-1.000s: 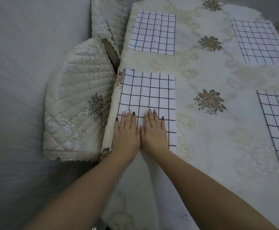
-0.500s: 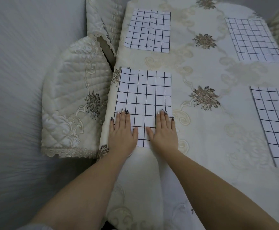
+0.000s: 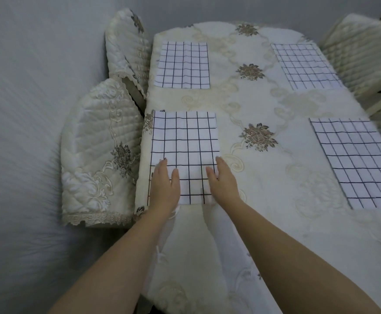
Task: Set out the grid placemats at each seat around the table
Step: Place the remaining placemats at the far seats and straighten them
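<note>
Several white placemats with black grid lines lie flat on a cream embroidered tablecloth (image 3: 253,105). The near-left placemat (image 3: 185,141) is under both hands. My left hand (image 3: 163,185) lies flat on its near-left part, fingers straight. My right hand (image 3: 222,180) lies flat on its near-right edge, fingers straight. The other placemats are at the far left (image 3: 182,64), the far right (image 3: 305,65) and the near right (image 3: 357,159), each untouched.
Two quilted cream chair backs stand against the table's left side, one near (image 3: 94,155) and one far (image 3: 126,51). Another cream chair (image 3: 361,53) stands at the right. The table's near end hangs down in front of me.
My hands have slid apart from the placemat's middle toward its left and right edges. The view has pulled back and now takes in more of the table and the right chair.
</note>
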`<state>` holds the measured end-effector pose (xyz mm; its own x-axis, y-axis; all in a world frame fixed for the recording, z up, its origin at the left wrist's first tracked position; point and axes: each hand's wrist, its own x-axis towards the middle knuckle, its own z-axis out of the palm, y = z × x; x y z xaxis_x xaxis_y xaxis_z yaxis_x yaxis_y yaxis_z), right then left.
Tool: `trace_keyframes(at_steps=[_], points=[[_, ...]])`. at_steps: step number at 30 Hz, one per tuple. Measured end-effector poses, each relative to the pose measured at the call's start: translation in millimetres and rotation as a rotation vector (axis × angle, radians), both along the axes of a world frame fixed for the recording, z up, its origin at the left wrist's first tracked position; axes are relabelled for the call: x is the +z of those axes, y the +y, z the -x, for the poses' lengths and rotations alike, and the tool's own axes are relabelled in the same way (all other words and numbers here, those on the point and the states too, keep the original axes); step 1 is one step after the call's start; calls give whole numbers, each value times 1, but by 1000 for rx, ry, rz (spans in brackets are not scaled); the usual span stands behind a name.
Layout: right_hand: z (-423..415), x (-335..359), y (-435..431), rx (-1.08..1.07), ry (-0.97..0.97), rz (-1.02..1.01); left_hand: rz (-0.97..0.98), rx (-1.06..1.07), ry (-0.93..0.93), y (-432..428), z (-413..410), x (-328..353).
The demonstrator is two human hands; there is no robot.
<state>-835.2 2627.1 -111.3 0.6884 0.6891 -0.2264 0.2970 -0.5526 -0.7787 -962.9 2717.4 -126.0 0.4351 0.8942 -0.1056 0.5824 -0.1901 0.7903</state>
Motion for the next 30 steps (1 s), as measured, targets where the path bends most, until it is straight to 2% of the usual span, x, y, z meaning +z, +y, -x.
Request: trace_keyframes(at_steps=[6,8,15,23,30], points=[[2,33,-57,-374,295,-273,539,168,-389,-41,-12,44],[1,35,-77,-457,352,-326,601,179,-454,-58,-21,51],[-6,36,-126,-556,394,-342,595,106,-443,-119,-48,59],[-46,34,-179,-460,398,-342,542,115,-420,-189,-89,56],[-133,32,-261,-340,382,-296,536,218,-445,-285,-173,55]])
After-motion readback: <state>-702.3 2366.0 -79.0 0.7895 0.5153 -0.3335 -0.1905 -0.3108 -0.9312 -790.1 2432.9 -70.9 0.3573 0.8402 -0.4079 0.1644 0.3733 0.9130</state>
